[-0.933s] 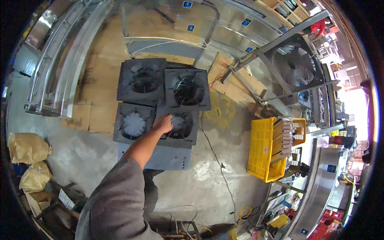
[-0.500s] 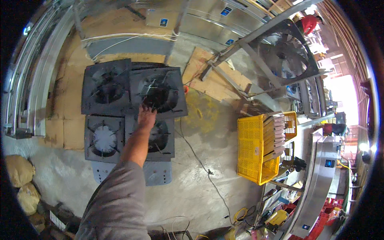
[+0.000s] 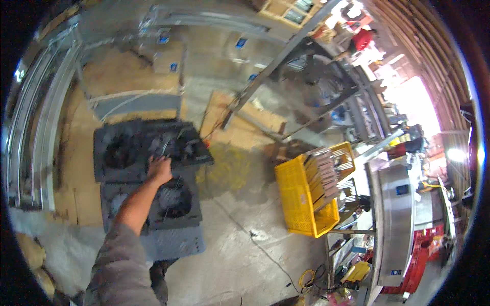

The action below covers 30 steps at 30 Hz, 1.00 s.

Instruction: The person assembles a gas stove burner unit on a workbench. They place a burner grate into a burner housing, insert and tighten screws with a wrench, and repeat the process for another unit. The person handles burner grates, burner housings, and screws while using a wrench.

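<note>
My left hand point(image 3: 161, 171) reaches forward from the lower left, its fingers curled round the near inner part of a black square burner grate point(image 3: 193, 145). This grate sits at the far right of a gas stove and looks tilted, though blur softens its edges. Beside it on the left lies another black grate point(image 3: 113, 152). Nearer me, a third grate point(image 3: 191, 211) and a fourth grate point(image 3: 108, 191) are partly covered by my arm. The stove's grey front panel point(image 3: 178, 242) shows below them. My right hand is out of the picture.
A yellow plastic crate point(image 3: 292, 199) holding a row of flat metal pieces stands at right. A cable point(image 3: 252, 234) crosses the concrete floor. Beyond are a plywood sheet point(image 3: 214, 115), a large framed fan point(image 3: 314, 76) and a person in red point(image 3: 361, 40). Long metal profiles point(image 3: 38, 137) line the left.
The whole view has shifted, so the stove sits lower and farther left. My left hand's fingers, earlier laid on the far-right grate, are now closed on it, and that grate looks more tilted.
</note>
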Each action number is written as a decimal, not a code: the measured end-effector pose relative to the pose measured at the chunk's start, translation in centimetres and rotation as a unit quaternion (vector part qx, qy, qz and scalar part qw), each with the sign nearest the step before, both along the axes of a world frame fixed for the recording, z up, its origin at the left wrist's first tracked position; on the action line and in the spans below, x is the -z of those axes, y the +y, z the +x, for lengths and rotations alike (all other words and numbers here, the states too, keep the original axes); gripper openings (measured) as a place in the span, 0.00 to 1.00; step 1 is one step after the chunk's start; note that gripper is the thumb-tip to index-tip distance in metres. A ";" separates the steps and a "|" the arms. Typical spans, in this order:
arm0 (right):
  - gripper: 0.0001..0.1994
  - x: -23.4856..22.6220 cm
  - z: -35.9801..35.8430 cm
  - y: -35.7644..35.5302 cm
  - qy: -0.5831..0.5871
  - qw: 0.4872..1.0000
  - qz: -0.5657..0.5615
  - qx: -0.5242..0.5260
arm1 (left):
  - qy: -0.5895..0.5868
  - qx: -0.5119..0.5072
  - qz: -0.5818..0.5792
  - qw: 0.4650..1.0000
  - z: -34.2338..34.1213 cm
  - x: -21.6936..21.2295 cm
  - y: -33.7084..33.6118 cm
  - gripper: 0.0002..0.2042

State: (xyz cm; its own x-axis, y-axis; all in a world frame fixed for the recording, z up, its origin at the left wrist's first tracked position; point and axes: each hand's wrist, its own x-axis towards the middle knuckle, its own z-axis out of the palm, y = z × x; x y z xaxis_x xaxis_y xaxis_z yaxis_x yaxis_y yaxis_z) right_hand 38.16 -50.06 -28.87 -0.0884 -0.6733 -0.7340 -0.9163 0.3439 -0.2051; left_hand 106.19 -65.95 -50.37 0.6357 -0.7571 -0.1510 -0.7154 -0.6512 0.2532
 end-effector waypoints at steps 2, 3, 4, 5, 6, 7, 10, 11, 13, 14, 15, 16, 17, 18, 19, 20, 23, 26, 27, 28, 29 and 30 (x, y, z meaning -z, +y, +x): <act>0.24 -0.8 -0.5 1.4 -0.009 1.000 -0.012 0.017 | 0.039 -0.008 -0.026 0.999 0.8 -4.0 -0.9 0.18; 0.24 -1.2 -0.7 2.2 -0.012 0.999 -0.018 0.029 | 0.071 -0.002 -0.019 0.997 0.9 -7.6 -0.9 0.16; 0.24 -1.9 -1.2 2.9 -0.015 0.999 -0.023 0.032 | 0.071 -0.006 -0.001 0.997 1.3 -9.7 -0.5 0.16; 0.24 -2.6 -1.6 3.6 -0.018 0.999 -0.028 0.037 | 0.070 -0.011 0.021 0.997 1.7 -11.2 0.2 0.16; 0.24 -3.0 -2.2 4.5 -0.025 0.998 -0.034 0.044 | 0.068 -0.005 0.014 0.998 2.1 -12.6 1.3 0.16; 0.24 -3.1 -2.7 5.7 -0.037 0.997 -0.042 0.053 | 0.061 0.002 0.006 0.998 2.0 -14.6 2.0 0.16; 0.24 -4.4 -3.6 11.4 -0.045 0.992 -0.063 0.099 | 0.109 -0.029 -0.021 0.993 -2.4 -20.0 4.6 0.15; 0.24 -4.5 -4.0 13.2 -0.052 0.990 -0.067 0.110 | 0.120 -0.001 -0.015 0.993 -3.9 -21.9 6.1 0.14; 0.24 -4.7 -4.7 17.4 -0.066 0.985 -0.081 0.134 | 0.115 0.058 -0.102 0.986 -8.5 -26.7 10.4 0.13; 0.24 -4.6 -5.2 19.6 -0.073 0.983 -0.088 0.142 | 0.125 0.072 -0.097 0.985 -11.2 -30.0 12.5 0.12; 0.24 -4.3 -5.7 21.9 -0.080 0.981 -0.096 0.149 | 0.101 0.099 -0.147 0.979 -13.7 -31.6 14.6 0.13; 0.24 -4.0 -6.4 24.4 -0.087 0.978 -0.107 0.155 | 0.124 0.090 -0.071 0.986 -16.2 -33.9 16.7 0.14; 0.24 -3.1 -6.9 26.3 -0.101 0.974 -0.123 0.160 | 0.195 0.113 -0.075 0.971 -18.1 -34.3 18.6 0.16; 0.24 -4.7 -6.4 28.1 -0.101 0.970 -0.142 0.171 | 0.204 0.146 -0.062 0.966 -21.6 -37.6 19.9 0.17; 0.24 -6.0 -6.3 28.5 -0.127 0.957 -0.152 0.213 | 0.234 0.165 -0.056 0.956 -25.2 -41.7 21.2 0.17; 0.23 -4.6 -7.0 29.8 -0.117 0.950 -0.164 0.237 | 0.278 0.228 -0.067 0.931 -26.1 -38.3 22.4 0.18; 0.24 -6.6 -9.8 32.5 -0.154 0.922 -0.210 0.285 | 0.382 0.316 -0.051 0.867 -34.6 -42.4 26.1 0.15; 0.22 -10.0 -11.1 36.4 -0.173 0.841 -0.341 0.382 | 0.548 0.364 -0.019 0.753 -42.8 -46.7 31.3 0.14; 0.23 -10.9 -11.9 38.4 -0.222 0.787 -0.371 0.441 | 0.605 0.378 0.000 0.701 -45.8 -48.3 33.0 0.13; 0.28 -13.9 -13.2 40.3 -0.236 0.762 -0.357 0.485 | 0.616 0.406 -0.002 0.674 -48.4 -48.7 34.3 0.13; 0.28 -14.9 -14.3 43.0 -0.271 0.718 -0.396 0.504 | 0.629 0.432 -0.002 0.646 -50.9 -49.0 35.6 0.14; 0.29 -16.1 -15.2 45.3 -0.214 0.704 -0.460 0.497 | 0.640 0.453 -0.001 0.620 -53.1 -49.5 36.9 0.14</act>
State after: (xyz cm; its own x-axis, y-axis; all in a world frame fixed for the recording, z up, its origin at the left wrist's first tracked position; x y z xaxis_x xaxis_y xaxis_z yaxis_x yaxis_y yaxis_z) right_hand 23.01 -4.72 -12.78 -0.7547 -0.6430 -0.1302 -0.1036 0.3127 -0.9442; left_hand 53.10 -29.04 -0.91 -0.6905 -0.7175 -0.0917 0.0013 -0.1280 0.9918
